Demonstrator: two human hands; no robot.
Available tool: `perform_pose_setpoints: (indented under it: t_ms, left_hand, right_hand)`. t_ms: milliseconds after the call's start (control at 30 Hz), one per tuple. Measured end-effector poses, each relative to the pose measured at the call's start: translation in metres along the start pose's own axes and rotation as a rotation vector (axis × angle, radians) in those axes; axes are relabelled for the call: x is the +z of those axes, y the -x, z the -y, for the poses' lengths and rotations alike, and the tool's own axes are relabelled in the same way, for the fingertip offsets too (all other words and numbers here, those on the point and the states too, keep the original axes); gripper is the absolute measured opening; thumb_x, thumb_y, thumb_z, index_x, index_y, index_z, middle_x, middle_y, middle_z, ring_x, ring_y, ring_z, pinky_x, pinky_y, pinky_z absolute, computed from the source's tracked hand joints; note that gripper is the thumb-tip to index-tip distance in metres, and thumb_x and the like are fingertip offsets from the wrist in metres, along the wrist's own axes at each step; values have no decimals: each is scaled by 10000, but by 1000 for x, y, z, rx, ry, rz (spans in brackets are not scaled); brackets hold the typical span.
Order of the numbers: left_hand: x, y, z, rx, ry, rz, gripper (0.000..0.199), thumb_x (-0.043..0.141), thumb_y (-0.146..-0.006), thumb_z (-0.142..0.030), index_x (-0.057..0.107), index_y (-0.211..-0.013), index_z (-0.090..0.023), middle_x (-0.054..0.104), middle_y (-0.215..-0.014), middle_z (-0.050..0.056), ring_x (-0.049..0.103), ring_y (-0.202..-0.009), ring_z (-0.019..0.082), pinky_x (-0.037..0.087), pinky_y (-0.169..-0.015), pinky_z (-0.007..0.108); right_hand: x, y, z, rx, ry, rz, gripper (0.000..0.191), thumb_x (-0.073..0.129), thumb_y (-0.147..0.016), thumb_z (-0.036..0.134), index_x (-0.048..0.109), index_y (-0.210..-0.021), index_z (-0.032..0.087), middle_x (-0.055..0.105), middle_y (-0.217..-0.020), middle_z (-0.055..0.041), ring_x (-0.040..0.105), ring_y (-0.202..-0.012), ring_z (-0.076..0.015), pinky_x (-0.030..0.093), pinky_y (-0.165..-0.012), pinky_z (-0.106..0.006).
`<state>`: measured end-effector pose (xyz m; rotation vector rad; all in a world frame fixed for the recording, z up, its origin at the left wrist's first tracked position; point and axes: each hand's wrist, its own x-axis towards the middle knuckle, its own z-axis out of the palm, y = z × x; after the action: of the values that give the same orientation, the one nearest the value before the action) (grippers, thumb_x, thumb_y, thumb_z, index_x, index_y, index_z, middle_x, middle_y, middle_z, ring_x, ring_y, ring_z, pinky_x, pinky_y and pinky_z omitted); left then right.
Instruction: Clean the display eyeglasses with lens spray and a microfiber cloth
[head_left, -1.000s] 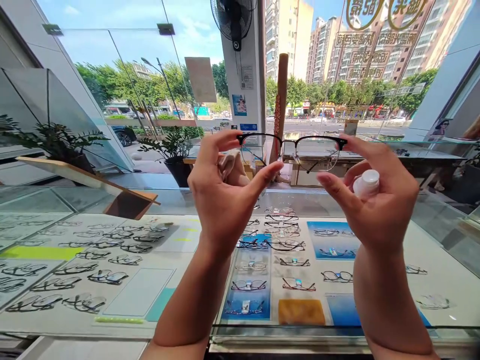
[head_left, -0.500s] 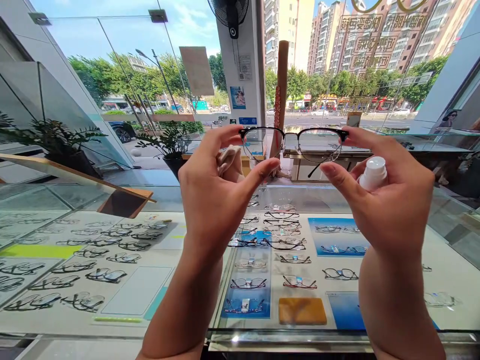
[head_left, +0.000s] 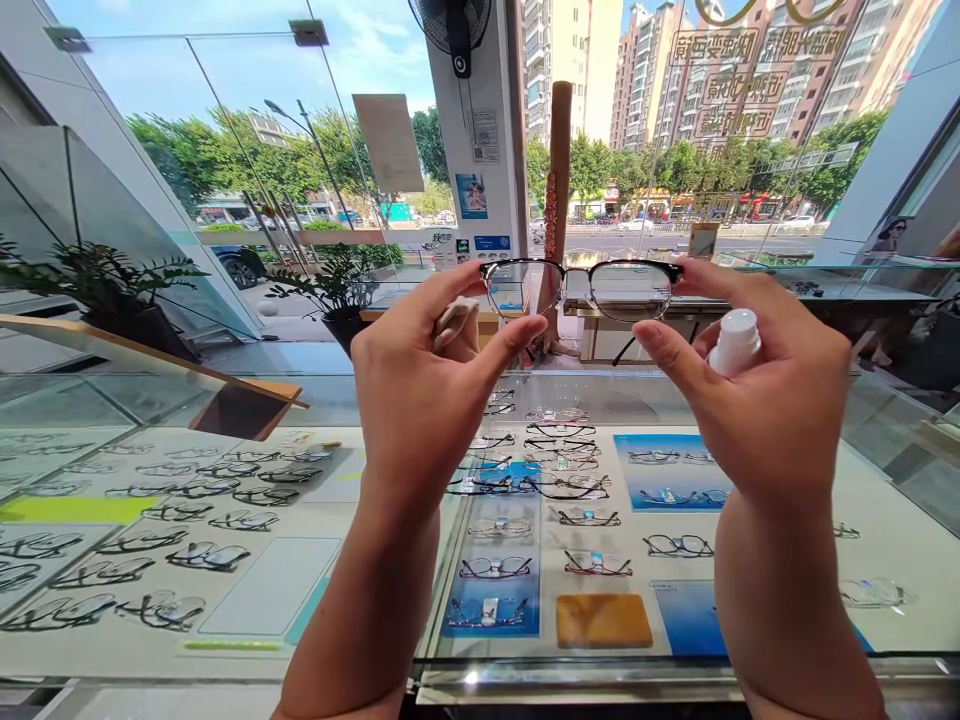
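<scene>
A pair of eyeglasses (head_left: 577,268) with dark upper rims and thin metal lower rims is held up level above the glass counter. My left hand (head_left: 420,390) grips its left end between fingers and thumb. A pale cloth (head_left: 459,328) is tucked in the curled fingers of that same hand. At the frame's other end, my right hand (head_left: 780,390) pinches the corner by the hinge. A small white bottle (head_left: 736,342) is also clasped in my right palm, its top pointing up. One dark temple tip hangs below the right lens.
Under the counter glass lie rows of spectacles (head_left: 495,567), blue display cards (head_left: 667,472) and a brown-yellow case (head_left: 604,621). A wooden-framed mirror or stand (head_left: 247,405) rests at left. Potted plants (head_left: 345,290) stand by the window, and a fan (head_left: 454,40) hangs on the pillar.
Both hands and the eyeglasses sit slightly further left in view, and the right hand has come a little nearer the left. The grips look the same.
</scene>
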<state>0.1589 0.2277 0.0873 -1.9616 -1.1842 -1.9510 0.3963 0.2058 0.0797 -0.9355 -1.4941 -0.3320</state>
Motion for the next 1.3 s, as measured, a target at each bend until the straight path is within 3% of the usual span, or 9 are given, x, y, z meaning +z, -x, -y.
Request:
perform_pose_setpoints:
  t_ms: [433,667,800,900,1067,1300]
  left_hand:
    - [4,-2,8,52,12,-10,479,877,-831,-639,806,-1230,-384,801,-1122,26,769,-1050,280,668,-832,483]
    - [5,-2,7,48,9,-12,470,919,-821,-555,808,-1237,-367,784,-1158,46,761,-965,254,637,-773,448]
    - [6,-2,5,74,-6,-25,449,928,-821,-520,809,-1224,-361,783,-1083,39,752,-944,257,633,-792,460]
    - [7,-1,5,86,-18,-27,454,927,-826,-504,801,-1234,-348,777,-1073,49,755,-965,267,636,-794,471]
    - [6,0,5,97,-42,-17,431,914,-838,-512,780,-1219,-362,774,-1160,60,751,-1088,289,655,-785,456]
    - [5,0,2,104,-35,-29,423,898,-836,-579,770,-1174,-360,765,-1161,71,740,-1131,295,679,-789,455]
  right_hand:
    - [2,-2,-3,-4,-5,0,462,803,-933,530,788,-1336,304,774,-1241,-114,741,-1086,-319,665,-830,-472]
    - [3,-2,-5,-14,-11,10,459,809,-930,519,791,-1328,292,782,-1216,-120,741,-1077,-317,661,-823,-477]
    - [3,-2,-7,-25,-10,25,425,794,-944,490,788,-1322,296,795,-1222,-109,756,-997,-291,662,-805,-462]
    - [3,-3,-9,-23,0,28,421,792,-944,502,789,-1310,294,800,-1215,-106,758,-938,-276,665,-833,-474]
    - [4,-3,-13,-19,-6,53,417,818,-929,475,789,-1306,301,804,-1218,-105,773,-1021,-305,650,-934,-528]
    - [6,-2,-19,5,-19,98,435,841,-911,453,788,-1312,294,811,-1210,-106,780,-1045,-309,646,-947,-533]
